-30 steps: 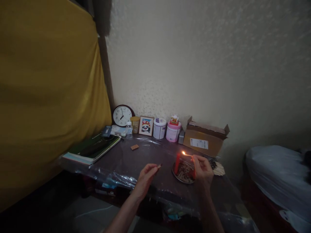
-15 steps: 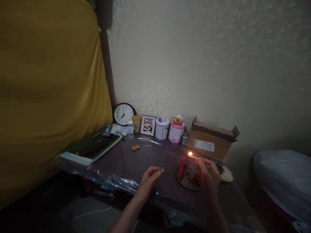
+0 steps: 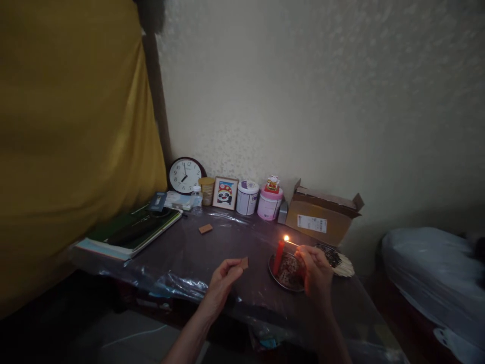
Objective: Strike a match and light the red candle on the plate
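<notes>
My right hand [image 3: 315, 270] pinches a burning match [image 3: 291, 242], its flame right at the top of a red candle [image 3: 279, 256]. That candle stands upright in a small round metal dish [image 3: 273, 272] holding dark bits. A second red candle on the dish's right side is mostly hidden behind my right hand. My left hand [image 3: 223, 279] is closed on a small brown matchbox [image 3: 244, 263], held just above the dark table [image 3: 197, 253] to the left of the dish.
A pile of matchsticks [image 3: 337, 262] lies right of the dish. Another small brown box [image 3: 205, 228] lies mid-table. Along the wall stand a clock [image 3: 183, 175], jars, a framed picture [image 3: 225, 193], tins and a cardboard box [image 3: 321, 212]. Books [image 3: 129, 235] lie left, under a yellow curtain [image 3: 68, 131].
The lit match has come down and left, from just beside the candle to its tip. My left hand has stayed about where it was with the matchbox.
</notes>
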### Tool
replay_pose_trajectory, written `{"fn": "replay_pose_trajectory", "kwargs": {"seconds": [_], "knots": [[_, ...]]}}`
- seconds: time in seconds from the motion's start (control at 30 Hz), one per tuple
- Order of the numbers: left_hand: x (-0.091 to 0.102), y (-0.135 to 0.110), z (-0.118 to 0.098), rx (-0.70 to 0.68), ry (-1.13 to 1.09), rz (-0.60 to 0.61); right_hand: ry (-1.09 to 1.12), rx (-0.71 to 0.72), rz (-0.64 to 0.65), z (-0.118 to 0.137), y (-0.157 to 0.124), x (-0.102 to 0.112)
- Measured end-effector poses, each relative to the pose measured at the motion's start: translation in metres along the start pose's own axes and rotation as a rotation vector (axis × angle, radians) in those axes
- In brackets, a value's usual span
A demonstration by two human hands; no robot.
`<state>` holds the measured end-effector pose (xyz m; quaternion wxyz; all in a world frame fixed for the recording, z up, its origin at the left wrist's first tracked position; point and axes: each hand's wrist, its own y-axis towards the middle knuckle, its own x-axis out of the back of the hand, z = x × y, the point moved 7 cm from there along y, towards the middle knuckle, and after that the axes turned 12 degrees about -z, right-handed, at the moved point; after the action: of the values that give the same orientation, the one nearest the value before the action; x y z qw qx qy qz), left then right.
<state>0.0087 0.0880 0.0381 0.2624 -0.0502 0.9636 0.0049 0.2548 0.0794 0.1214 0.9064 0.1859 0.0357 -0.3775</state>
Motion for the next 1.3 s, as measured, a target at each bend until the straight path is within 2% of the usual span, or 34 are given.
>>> {"fn": "replay_pose_trajectory", "kwargs": {"seconds": [0.17,0.27,0.5,0.73,1.1,1.3], "knots": [[0.004,0.003,0.003,-0.012,0.015,-0.015,0.020,-0.050,0.017,-0.006,0.000,-0.002],[0.002,0.001,0.002,0.003,-0.020,0.013,0.012,-0.031,0.027,-0.009,0.001,-0.003],[-0.002,-0.004,0.000,0.027,-0.052,0.061,-0.093,0.017,-0.047,-0.013,0.006,-0.001],[-0.005,-0.005,0.000,0.033,-0.049,0.096,-0.204,0.041,-0.040,-0.006,0.001,-0.004],[-0.005,-0.007,-0.004,0.034,-0.043,0.097,-0.175,0.035,-0.028,-0.016,0.005,-0.008],[-0.003,-0.005,-0.002,0.029,-0.020,0.078,-0.138,-0.013,-0.009,-0.024,0.008,-0.011]]}}
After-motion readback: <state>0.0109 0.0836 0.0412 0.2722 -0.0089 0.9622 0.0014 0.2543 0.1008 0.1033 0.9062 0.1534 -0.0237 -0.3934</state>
